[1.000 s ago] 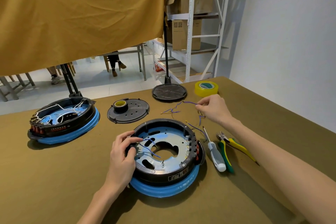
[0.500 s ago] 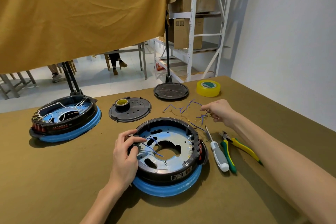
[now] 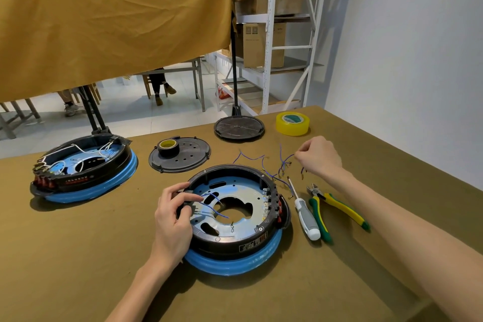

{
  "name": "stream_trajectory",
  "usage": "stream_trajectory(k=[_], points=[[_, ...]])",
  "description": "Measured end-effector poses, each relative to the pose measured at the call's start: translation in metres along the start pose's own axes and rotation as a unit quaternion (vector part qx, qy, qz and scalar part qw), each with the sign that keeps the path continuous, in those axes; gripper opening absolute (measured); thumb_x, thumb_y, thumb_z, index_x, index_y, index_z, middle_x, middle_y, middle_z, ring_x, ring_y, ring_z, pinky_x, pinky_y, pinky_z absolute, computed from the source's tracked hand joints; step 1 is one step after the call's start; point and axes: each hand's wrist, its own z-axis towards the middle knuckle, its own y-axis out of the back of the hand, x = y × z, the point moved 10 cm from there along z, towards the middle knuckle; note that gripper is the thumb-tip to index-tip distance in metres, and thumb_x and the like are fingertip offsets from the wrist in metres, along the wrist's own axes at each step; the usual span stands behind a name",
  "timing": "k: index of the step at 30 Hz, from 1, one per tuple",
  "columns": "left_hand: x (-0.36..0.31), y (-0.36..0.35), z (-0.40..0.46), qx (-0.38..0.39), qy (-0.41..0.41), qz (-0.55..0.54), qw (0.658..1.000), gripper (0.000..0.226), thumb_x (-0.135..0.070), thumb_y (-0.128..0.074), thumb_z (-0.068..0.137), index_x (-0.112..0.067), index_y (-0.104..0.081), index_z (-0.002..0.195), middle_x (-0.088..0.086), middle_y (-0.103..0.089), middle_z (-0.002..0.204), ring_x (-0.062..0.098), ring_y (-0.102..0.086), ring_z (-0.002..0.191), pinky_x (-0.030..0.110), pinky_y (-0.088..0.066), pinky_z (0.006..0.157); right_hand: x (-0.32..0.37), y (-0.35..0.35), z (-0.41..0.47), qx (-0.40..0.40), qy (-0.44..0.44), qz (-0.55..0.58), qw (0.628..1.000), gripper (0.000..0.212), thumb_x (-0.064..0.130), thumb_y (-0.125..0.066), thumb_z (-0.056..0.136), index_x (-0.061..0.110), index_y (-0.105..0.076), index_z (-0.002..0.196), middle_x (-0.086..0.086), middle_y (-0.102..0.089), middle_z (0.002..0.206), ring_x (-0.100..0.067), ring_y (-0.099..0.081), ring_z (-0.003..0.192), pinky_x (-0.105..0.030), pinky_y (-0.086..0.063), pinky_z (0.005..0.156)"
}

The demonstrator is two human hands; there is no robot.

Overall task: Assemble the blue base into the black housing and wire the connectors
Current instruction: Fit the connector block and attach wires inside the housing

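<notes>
Black housing (image 3: 236,240) sits on its blue base (image 3: 235,263) mid-table, blue wires crossing its metal plate. Left hand (image 3: 172,219) grips the housing rim; right hand (image 3: 317,155), now nearer the tape roll (image 3: 292,123), pinches a loose blue wire (image 3: 285,159).

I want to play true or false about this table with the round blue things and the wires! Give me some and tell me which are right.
1. The right hand pinches a blue wire. True.
2. The yellow tape roll sits inside the black housing. False: it lies on the table behind the right hand.
3. The left hand grips the housing's rim. True.
4. The screwdriver is in the left hand. False: it lies on the table beside the pliers.
</notes>
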Motion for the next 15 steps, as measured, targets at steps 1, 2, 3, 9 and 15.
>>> stream_trajectory(k=[1,2,3,9,15], points=[[0.000,0.000,0.000,0.001,0.002,-0.001,1.000,0.032,-0.018,-0.043,0.087,-0.024,-0.075,0.088,-0.007,-0.057,0.127,0.017,-0.051,0.130,0.054,-0.047,0.107,0.000,0.001,0.001,-0.008,0.007,0.005,1.000,0.012,0.022,-0.065,0.094,0.019,-0.076,0.093,-0.001,-0.073,0.090,-0.023,-0.068,0.086,-0.040,-0.059,0.077],[0.001,0.000,0.000,0.002,0.003,-0.003,1.000,0.032,-0.018,-0.043,0.087,-0.024,-0.075,0.088,-0.008,-0.057,0.127,0.018,-0.051,0.130,0.055,-0.047,0.107,0.000,0.001,0.002,-0.008,0.010,0.010,1.000,0.013,0.021,-0.064,0.095,0.017,-0.076,0.094,-0.003,-0.073,0.092,-0.023,-0.067,0.087,-0.039,-0.059,0.077],[0.001,0.000,0.000,0.003,0.004,-0.003,1.000,0.032,-0.018,-0.043,0.087,-0.024,-0.075,0.088,-0.008,-0.057,0.127,0.018,-0.052,0.130,0.055,-0.047,0.107,-0.001,-0.002,0.002,-0.002,0.008,0.018,1.000,0.013,0.019,-0.063,0.096,0.016,-0.075,0.093,-0.005,-0.073,0.092,-0.024,-0.067,0.087,-0.039,-0.058,0.076],[0.001,0.000,-0.001,0.003,0.005,-0.004,1.000,0.032,-0.019,-0.043,0.087,-0.024,-0.075,0.088,-0.009,-0.057,0.127,0.018,-0.052,0.130,0.055,-0.047,0.107,-0.015,-0.012,0.006,0.000,-0.023,0.068,0.997,0.018,0.015,-0.059,0.098,0.011,-0.071,0.086,-0.008,-0.071,0.085,-0.026,-0.069,0.081,-0.040,-0.059,0.077],[0.003,0.000,0.000,0.002,0.005,-0.005,1.000,0.032,-0.019,-0.043,0.088,-0.025,-0.075,0.089,-0.010,-0.056,0.128,0.018,-0.052,0.129,0.055,-0.048,0.106,-0.029,-0.026,0.007,0.054,-0.058,-0.040,0.996,0.015,0.018,-0.058,0.096,0.011,-0.071,0.100,-0.009,-0.071,0.094,-0.030,-0.067,0.088,-0.039,-0.057,0.081]])
